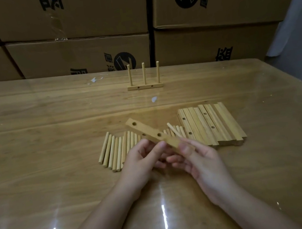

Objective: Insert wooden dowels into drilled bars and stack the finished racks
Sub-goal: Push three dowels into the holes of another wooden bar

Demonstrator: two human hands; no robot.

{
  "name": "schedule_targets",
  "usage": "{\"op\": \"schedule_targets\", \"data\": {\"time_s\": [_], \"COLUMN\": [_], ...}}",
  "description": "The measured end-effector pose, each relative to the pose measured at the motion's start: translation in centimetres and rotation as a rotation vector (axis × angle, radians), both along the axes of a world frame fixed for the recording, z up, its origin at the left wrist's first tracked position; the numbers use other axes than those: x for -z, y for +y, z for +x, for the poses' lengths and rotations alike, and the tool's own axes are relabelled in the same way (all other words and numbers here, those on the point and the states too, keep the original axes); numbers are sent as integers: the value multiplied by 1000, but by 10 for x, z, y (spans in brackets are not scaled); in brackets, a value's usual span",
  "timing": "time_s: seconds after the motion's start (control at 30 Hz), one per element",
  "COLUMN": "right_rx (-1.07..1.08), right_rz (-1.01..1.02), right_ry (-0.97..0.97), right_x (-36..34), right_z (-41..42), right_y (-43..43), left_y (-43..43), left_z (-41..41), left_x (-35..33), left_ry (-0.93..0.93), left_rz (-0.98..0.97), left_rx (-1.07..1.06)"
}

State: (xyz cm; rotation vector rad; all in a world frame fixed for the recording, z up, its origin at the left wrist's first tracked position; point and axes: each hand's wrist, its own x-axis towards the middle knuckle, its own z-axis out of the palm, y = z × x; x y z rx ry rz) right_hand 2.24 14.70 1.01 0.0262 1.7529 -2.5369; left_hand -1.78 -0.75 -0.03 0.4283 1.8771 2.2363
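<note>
The left hand (142, 160) grips a drilled bar (146, 131) near its closer end, fingers (161, 145) curled round it, holding it tilted above the surface (50, 112). The right hand (200, 162) pinches a thin dowel (174, 131) just beside the bar, its thumb against the bar's end. Loose dowels (113, 152) lie in a row beneath the hands, with a batch of bars (212, 123) at the right. One finished rack (145, 85) stands upright farther back, before cardboard boxes (79, 46)
</note>
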Motion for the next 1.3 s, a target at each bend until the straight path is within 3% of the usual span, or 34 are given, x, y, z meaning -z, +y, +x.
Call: {"op": "schedule_targets", "data": {"time_s": [0.13, 0.37, 0.57, 0.73, 0.83, 0.9, 0.97, 1.1, 1.3], "right_rx": [-150, -183, -2, -2, 149, 273, 267, 15, -1], "right_rz": [89, 379, 671, 786, 872, 1032, 1252, 1600, 1654], "right_ry": [9, 218, 337, 470, 587, 635, 603, 422, 404], "right_x": [-1, -9, -1, 6, 6, 4, 3, 8, 12], "right_z": [-2, -4, -4, -3, -7, -12, -16, -21, -21], "right_y": [2, 17, 16, 16, 21, 26, 30, 31, 32], "left_y": [-3, -1, -5, -5, -4, -4, -3, -3, -2], "left_z": [-1, -3, -5, -5, -4, -2, -1, 0, 1], "left_x": [0, -2, 0, -3, -4, -6, -7, -8, -9], "left_ry": [-49, -36, -117, -135, -127, -116, -122, -113, -95], "left_rz": [98, 99, 187, 190, 166, 145, 137, 116, 76], "left_rx": [7, 40, -38, 14, 12, 8, 3, 26, 33]}}
